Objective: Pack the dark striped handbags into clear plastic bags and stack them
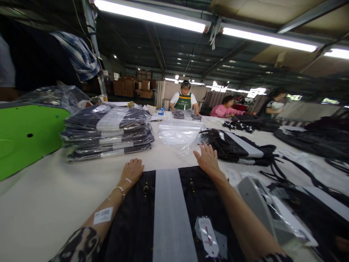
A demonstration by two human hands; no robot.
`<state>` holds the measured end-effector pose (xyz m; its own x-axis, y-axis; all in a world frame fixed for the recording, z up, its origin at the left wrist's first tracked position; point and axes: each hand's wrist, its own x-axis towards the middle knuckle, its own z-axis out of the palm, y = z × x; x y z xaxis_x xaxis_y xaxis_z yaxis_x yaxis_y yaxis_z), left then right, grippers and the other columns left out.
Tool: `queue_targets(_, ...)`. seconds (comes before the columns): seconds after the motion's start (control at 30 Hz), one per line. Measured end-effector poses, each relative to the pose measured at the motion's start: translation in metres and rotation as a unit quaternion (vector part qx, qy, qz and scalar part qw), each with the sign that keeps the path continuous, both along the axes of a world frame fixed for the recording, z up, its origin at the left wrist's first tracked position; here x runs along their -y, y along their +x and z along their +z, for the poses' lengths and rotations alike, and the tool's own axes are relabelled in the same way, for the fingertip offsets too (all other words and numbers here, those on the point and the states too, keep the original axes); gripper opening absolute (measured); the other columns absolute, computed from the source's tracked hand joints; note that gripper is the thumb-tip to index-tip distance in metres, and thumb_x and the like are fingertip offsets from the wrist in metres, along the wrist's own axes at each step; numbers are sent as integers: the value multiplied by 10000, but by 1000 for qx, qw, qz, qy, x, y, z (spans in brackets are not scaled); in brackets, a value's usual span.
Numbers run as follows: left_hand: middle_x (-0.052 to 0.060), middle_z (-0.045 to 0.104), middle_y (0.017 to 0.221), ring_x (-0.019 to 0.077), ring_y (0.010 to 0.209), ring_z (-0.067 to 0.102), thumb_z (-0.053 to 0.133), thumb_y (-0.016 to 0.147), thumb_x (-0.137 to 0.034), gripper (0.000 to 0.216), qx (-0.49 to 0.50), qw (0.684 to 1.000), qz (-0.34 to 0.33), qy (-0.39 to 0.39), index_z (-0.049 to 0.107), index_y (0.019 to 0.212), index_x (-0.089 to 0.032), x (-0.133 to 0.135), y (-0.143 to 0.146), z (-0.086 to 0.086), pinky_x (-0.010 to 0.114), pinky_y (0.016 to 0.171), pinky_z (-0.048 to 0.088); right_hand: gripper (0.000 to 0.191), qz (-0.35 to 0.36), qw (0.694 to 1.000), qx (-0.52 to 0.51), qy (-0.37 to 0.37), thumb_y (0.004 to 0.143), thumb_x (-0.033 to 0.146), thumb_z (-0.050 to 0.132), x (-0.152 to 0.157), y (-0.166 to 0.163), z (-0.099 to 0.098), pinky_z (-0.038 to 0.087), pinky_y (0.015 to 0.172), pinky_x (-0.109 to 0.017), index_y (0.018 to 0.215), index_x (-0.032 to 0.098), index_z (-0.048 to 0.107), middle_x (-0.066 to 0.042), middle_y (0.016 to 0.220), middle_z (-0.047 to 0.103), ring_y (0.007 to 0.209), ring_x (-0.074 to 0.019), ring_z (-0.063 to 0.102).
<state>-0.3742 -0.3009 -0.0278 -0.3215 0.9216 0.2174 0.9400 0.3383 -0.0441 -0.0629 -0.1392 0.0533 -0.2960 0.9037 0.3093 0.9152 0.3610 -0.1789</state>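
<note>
A folded black garment point(136, 218) with a white paper strip point(169, 211) down its middle lies on the table in front of me. My left hand point(132, 170) rests at the garment's far left corner, fingers curled down over its edge. My right hand point(207, 157) lies flat at the far right corner, fingers stretched toward a pile of clear plastic bags point(178, 133). A hang tag point(208, 236) sits on the garment near my right forearm. A barcode sticker point(103, 215) is stuck on my left forearm.
A stack of bagged dark garments point(107, 133) stands at the left, beside a green board point(24, 136). Unbagged black garments point(237, 145) with straps lie to the right. A grey tool point(261, 207) lies near my right arm. Three people work at the table's far end.
</note>
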Motion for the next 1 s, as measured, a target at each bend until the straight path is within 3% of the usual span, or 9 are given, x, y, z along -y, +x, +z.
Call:
queue_targets(0.1, 157, 612, 1213, 307, 1192, 526, 336, 1001, -321, 359, 1, 1000, 1, -2, 610, 1158, -150, -5, -10, -4, 426, 943, 457, 597, 62, 996, -33, 52, 1024, 493, 235, -8, -18, -1, 119, 1205, -506, 1536, 202, 330, -91, 1618, 267, 1511, -264, 129)
queue_targets(0.3, 112, 566, 1393, 267, 1336, 469, 345, 955, -111, 414, -27, 990, -97, -98, 636, 1227, -224, -9, -39, -25, 428, 1153, 313, 612, 66, 991, 51, -107, 1008, 492, 305, -29, -17, -96, 89, 1196, -548, 1530, 174, 350, -131, 1615, 264, 1508, -293, 153)
queue_targets(0.4, 106, 486, 1490, 289, 1424, 377, 378, 966, -160, 423, -26, 985, -92, -142, 594, 1318, -255, -15, -55, -27, 467, 1157, 312, 617, 78, 991, 31, -106, 1004, 486, 305, -37, -16, -113, 80, 1197, -552, 1527, 162, 359, -123, 1624, 238, 1510, -302, 140)
queue_targets(0.53, 156, 481, 1489, 348, 1446, 327, 503, 945, -414, 472, -27, 994, -59, -87, 569, 1351, -183, -70, -46, 17, 515, 1148, 315, 618, 90, 990, 13, -104, 997, 497, 321, -40, -14, -109, 80, 1198, -552, 1509, 161, 398, -132, 1606, 284, 1503, -319, 168)
queue_targets(0.63, 127, 453, 1516, 313, 1454, 318, 480, 955, -472, 519, -10, 990, -144, -5, 512, 1394, -197, -148, 2, 63, 468, 1172, 287, 608, 87, 991, 9, -103, 997, 503, 319, -40, -14, -107, 88, 1199, -554, 1497, 172, 422, -128, 1600, 298, 1500, -323, 182)
queue_targets(0.7, 130, 433, 1526, 299, 1469, 281, 506, 952, -469, 532, 10, 982, -188, 20, 484, 1402, -186, -201, 47, 79, 446, 1185, 261, 595, 84, 992, 5, -98, 997, 495, 325, -40, -14, -107, 97, 1197, -560, 1484, 174, 443, -129, 1593, 315, 1496, -332, 191)
queue_targets(0.77, 147, 499, 1456, 292, 1416, 366, 585, 915, -457, 529, 36, 982, -184, 9, 511, 1351, -168, -242, 89, 74, 420, 1141, 327, 577, 83, 992, -1, -90, 997, 481, 330, -41, -14, -109, 102, 1195, -566, 1467, 177, 467, -133, 1581, 341, 1492, -339, 202)
queue_targets(0.87, 184, 632, 1236, 323, 1181, 578, 674, 857, -377, 415, 65, 987, -144, -16, 600, 1185, -134, -271, 128, 35, 422, 943, 482, 555, 82, 992, -8, -91, 996, 473, 338, -43, -14, -112, 100, 1196, -567, 1451, 191, 487, -128, 1574, 359, 1492, -336, 205)
queue_targets(1.0, 172, 674, 1102, 282, 1082, 620, 486, 948, -241, 202, 95, 990, -102, -5, 641, 1038, -147, -275, 123, 3, 371, 847, 490, 553, 76, 992, -12, -98, 989, 475, 359, -45, -14, -112, 101, 1200, -558, 1452, 201, 485, -122, 1576, 357, 1489, -333, 217)
